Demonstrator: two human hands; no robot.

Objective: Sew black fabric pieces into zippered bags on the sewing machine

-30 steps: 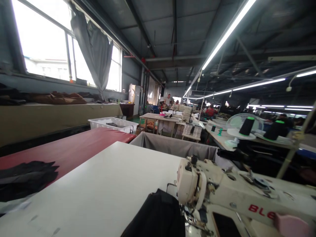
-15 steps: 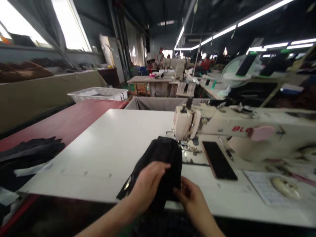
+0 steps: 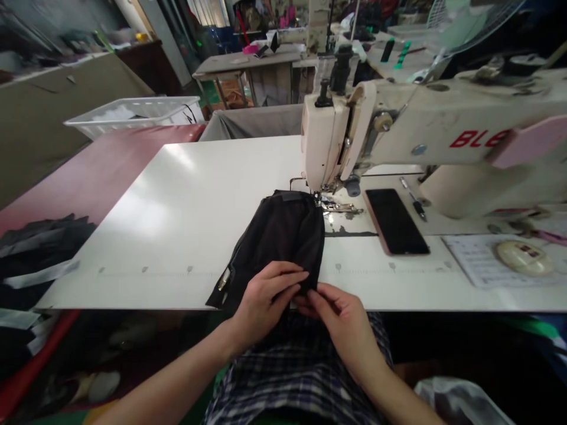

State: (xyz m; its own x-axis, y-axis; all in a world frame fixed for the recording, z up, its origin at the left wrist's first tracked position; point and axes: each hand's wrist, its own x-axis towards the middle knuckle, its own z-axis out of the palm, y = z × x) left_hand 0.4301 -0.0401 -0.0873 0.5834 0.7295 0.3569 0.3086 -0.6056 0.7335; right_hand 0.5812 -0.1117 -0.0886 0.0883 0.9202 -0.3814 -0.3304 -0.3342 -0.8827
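Black fabric (image 3: 283,236) is pinched at its near edge between our fingertips, right at the front lip of the white table (image 3: 186,200). Our left hand (image 3: 266,295) lies on top of the cloth with its fingers (image 3: 287,277) curled down and closed on the hem; our right hand (image 3: 341,313) meets it from the other side, thumb and forefinger nipped on the same edge, so the two hands touch or nearly touch. We cannot tell how much of the cloth is folded under.

From there the fabric runs away from us across the table, its far end lying under the head of the cream sewing machine (image 3: 398,130), close to the needle and presser foot (image 3: 330,203). A small metal zip pull (image 3: 224,278) shows on the cloth's left edge, near the table's lip.

Just right of the fabric, a dark phone (image 3: 396,220) lies flat on the machine bed, with a pen (image 3: 414,199) beyond it. Further right lie a printed sheet (image 3: 473,260) and a round pale object (image 3: 522,258). Off to our left, on the red table (image 3: 88,177), dark cloth pieces (image 3: 39,248) are heaped, and a white plastic crate (image 3: 133,112) stands beyond. Below the hands, plaid cloth (image 3: 292,372) covers our lap.
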